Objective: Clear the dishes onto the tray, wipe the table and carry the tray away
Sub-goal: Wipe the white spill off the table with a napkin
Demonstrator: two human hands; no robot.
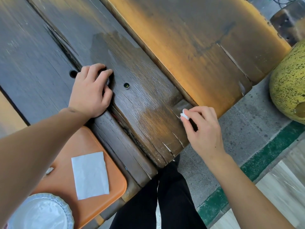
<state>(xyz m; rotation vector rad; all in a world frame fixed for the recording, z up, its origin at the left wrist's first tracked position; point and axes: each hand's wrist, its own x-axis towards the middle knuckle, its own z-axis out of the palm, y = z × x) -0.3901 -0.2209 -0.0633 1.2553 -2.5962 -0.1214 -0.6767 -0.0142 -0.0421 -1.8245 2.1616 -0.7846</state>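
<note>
Wiping stage: dishes cleared, table edge under attention.

Right hand point(203, 129) pinches a small white wad point(184, 115) at the table point(148, 100) edge; left hand point(91, 90) curls over a dark object, possibly a cloth, identity unclear. The tray point(105, 182) sits at the near corner, overhanging it, carrying a napkin point(90, 175) and a plate point(41, 212). Risks: the left forearm crosses above the tray and could nudge it off; the wad may snag in the split planks; the loose napkin could slide during carrying.
</note>
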